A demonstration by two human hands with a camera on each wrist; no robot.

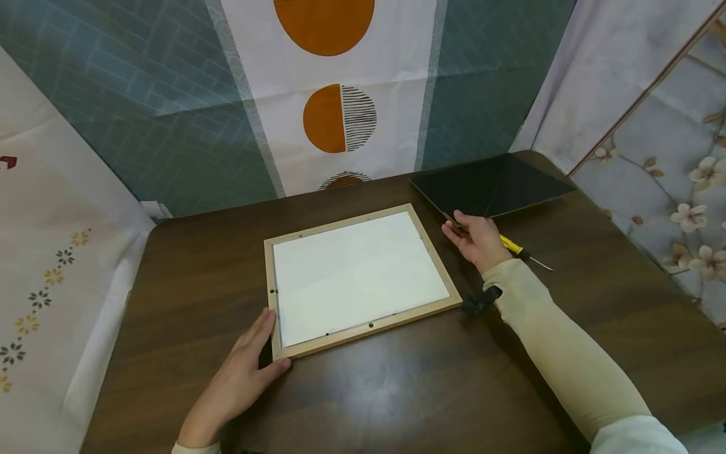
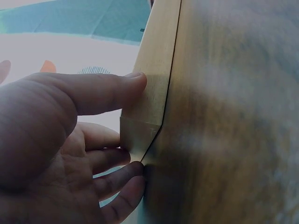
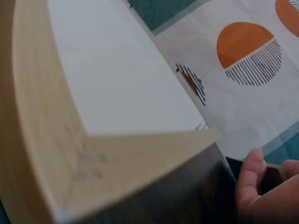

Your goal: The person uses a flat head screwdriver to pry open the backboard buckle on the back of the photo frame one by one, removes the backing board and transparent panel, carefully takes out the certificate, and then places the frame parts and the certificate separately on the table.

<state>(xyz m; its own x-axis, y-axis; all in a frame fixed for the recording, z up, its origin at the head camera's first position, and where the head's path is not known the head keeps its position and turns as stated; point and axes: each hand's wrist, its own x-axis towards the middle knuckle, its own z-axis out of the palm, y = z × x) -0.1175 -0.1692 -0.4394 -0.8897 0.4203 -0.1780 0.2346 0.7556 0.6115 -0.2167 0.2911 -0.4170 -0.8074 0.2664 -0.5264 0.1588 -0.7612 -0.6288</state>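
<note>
A pale wooden picture frame [image 1: 343, 336] lies on the table with a white sheet [image 1: 357, 271] inside it and small dark fittings along its inner edges. At its near left corner rests my left hand [image 1: 244, 372], thumb along the front side and fingers along the left side. The left wrist view shows the thumb [image 2: 112, 91] lying straight against the wood. My right hand [image 1: 479, 243] pinches the near left edge of a thin black panel [image 1: 493, 183] at the back right. Part of that edge is hidden by the fingers. Beside this hand lies a screwdriver [image 1: 512, 245] with a yellow handle.
The dark wooden table [image 1: 198, 277] meets a patterned curtain [image 1: 340, 75] at the back. Floral cloth [image 1: 692, 214] hangs along the right, and a pale printed cloth [image 1: 51, 221] along the left. A black strap [image 1: 481, 301] sits at my right wrist, close to the frame's corner.
</note>
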